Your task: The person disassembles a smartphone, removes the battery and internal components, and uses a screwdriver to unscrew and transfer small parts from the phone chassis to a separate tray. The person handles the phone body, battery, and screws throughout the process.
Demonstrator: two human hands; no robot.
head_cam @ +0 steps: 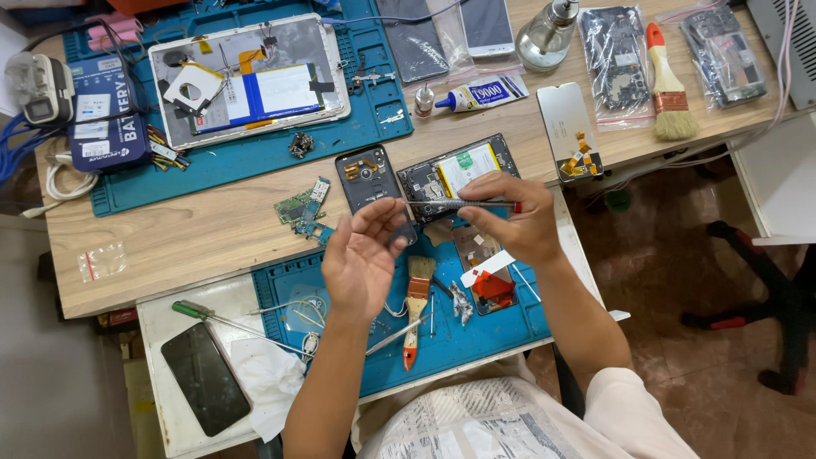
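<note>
Mid-repair, by the look: phone (459,174) at frame centre already opened, boards (303,208) out, nothing reassembled. Right hand (514,217) pinching a screwdriver (463,205); left hand (361,259) open, fingers at its tip.

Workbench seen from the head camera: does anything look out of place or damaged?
A small green circuit board lies loose on bare wood between the two blue mats, not on either one. The opened phone and tablet are taken apart, not visibly broken. Nothing is spilled.
</note>
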